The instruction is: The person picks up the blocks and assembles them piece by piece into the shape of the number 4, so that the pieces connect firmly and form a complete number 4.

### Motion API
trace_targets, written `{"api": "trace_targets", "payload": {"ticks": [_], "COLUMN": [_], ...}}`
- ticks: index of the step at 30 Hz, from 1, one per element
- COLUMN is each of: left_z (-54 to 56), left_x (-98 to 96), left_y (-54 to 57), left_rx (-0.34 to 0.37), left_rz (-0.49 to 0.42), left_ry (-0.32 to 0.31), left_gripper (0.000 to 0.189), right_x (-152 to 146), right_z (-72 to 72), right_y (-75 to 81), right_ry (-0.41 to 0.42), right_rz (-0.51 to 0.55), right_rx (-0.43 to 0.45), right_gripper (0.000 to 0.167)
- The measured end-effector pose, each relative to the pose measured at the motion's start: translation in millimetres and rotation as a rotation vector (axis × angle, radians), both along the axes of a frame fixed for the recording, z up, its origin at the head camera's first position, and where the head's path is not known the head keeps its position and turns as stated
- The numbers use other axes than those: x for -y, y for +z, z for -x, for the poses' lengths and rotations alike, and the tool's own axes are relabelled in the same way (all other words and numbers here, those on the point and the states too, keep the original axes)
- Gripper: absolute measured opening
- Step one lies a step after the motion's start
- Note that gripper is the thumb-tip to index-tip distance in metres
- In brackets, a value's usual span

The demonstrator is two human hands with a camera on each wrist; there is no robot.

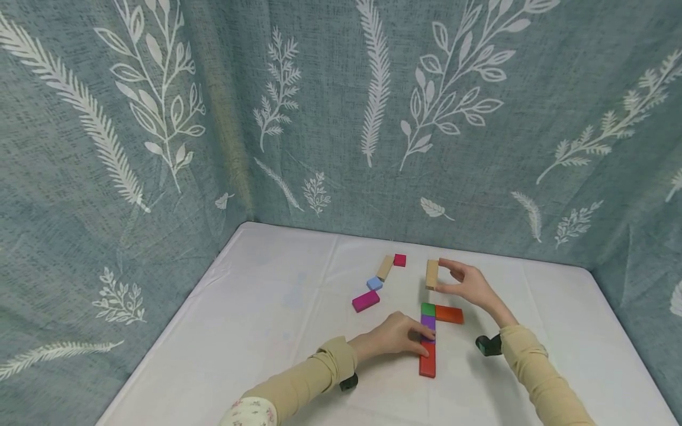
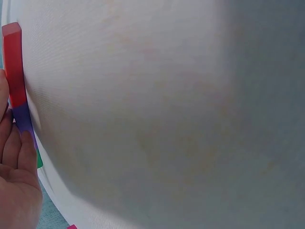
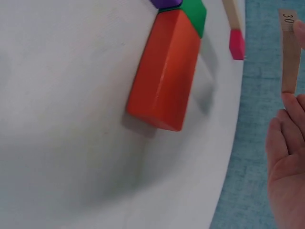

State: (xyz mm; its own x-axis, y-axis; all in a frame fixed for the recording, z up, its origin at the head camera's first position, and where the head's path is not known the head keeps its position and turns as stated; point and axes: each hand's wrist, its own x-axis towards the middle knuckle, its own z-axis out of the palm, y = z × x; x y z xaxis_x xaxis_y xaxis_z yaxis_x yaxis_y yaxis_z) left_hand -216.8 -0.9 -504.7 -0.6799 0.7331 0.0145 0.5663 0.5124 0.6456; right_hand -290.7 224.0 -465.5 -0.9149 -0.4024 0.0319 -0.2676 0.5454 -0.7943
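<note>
A row of blocks lies on the white table: a red block (image 1: 428,362) nearest, a purple block (image 1: 428,322) in the middle, a green block (image 1: 428,309) at the far end. An orange-red block (image 1: 449,314) juts right from the green one. My left hand (image 1: 395,334) touches the row, with index finger over the purple block and thumb at the red one. Beyond the row, my right hand (image 1: 469,287) pinches a plain wooden block (image 1: 432,274) by its ends between thumb and fingers. In the right wrist view, this wooden block (image 3: 289,59) shows a printed "30".
Left of the row lie a magenta block (image 1: 366,301), a light blue block (image 1: 375,284), another plain wooden block (image 1: 385,268) and a small crimson block (image 1: 399,260). A leaf-patterned curtain (image 1: 330,118) hangs beyond the table (image 1: 277,284).
</note>
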Motion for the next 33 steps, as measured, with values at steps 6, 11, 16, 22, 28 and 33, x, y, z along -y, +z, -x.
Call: {"api": "trace_targets", "payload": {"ticks": [6, 11, 16, 22, 28, 33], "left_z": [0.2, -0.7, -1.6, -1.7, -1.2, -1.3], "left_x": [0.3, 0.6, 0.8, 1.1, 1.5, 1.8], "left_y": [-0.9, -0.3, 1.5, 1.9, 1.1, 0.9], "left_rx": [-0.002, 0.011, 0.013, 0.018, 0.001, 0.004], "left_rz": [-0.009, -0.004, 0.005, 0.006, 0.009, 0.013], "left_ry": [-0.013, -0.012, -0.004, -0.004, -0.007, -0.006], "left_gripper": [0.036, 0.036, 0.036, 0.036, 0.036, 0.035], "right_x": [0, 1, 0, 0, 2, 4], "right_z": [-1.3, -3.1, -3.5, -3.2, -2.6, -2.0], "right_y": [-9.0, -15.2, -19.6, -22.2, -26.0, -31.1], "right_ry": [-0.018, -0.019, -0.023, -0.031, -0.036, -0.053], "right_rz": [-0.022, -0.046, -0.06, -0.078, -0.082, -0.134], "right_rx": [0.028, 0.03, 0.024, 0.042, 0.064, 0.056], "right_gripper": [0.071, 0.07, 0.07, 0.071, 0.072, 0.072]}}
